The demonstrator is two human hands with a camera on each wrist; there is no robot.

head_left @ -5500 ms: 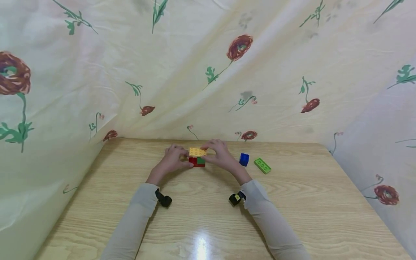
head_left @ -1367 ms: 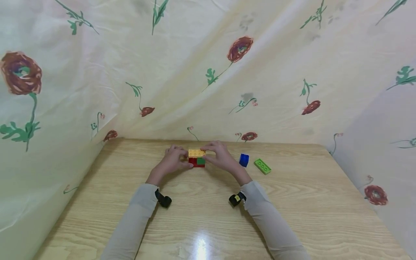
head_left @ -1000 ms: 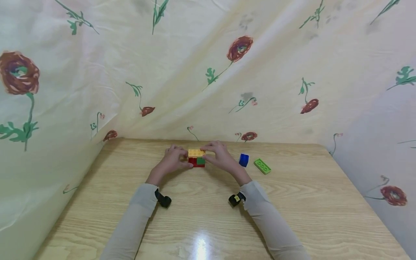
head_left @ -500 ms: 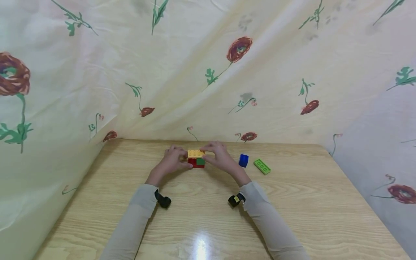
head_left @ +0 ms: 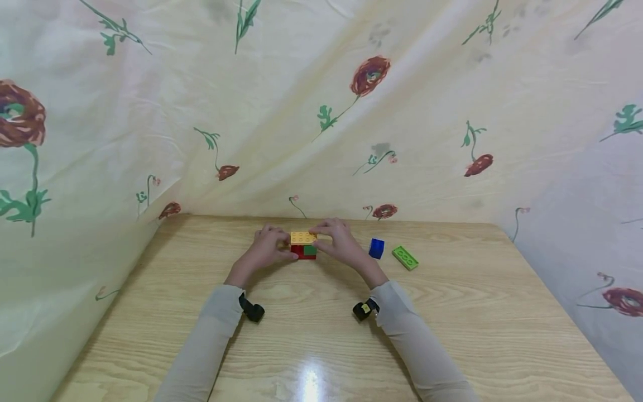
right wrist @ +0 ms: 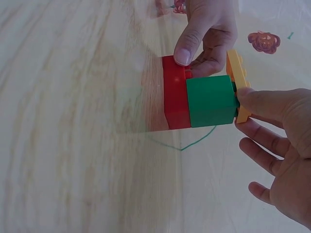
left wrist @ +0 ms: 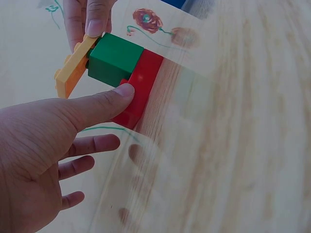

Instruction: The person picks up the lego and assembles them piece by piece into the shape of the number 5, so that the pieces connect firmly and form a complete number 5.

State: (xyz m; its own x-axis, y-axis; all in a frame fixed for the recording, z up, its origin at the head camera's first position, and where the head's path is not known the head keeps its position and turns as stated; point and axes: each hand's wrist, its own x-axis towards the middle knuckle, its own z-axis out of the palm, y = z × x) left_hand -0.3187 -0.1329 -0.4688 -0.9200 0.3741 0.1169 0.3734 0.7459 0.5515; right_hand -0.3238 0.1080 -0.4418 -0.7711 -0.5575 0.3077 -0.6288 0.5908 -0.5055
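A red brick point(right wrist: 176, 94) lies on the table with a green brick point(right wrist: 210, 101) on its one end. Over the green brick is a thin yellow-orange plate point(head_left: 303, 238), which overhangs the bare part of the red one; in the right wrist view a narrow gap shows between plate and green brick. My left hand point(head_left: 267, 247) holds the red brick point(left wrist: 141, 90), thumb on its near side. The right hand point(head_left: 341, 243) pinches the plate's right end between thumb and fingers. Part of the left fingers is hidden behind the bricks.
A blue brick point(head_left: 377, 248) lies right of my right hand, and a light green plate point(head_left: 405, 257) lies beyond it to the right. Flowered cloth point(head_left: 281, 111) hangs behind the table point(head_left: 311, 318) and along its sides.
Compared with the earliest frame, the yellow-orange plate sits slightly lower and straighter over the green brick. Both hands keep their holds; over the last second nothing has visibly moved among the bricks.
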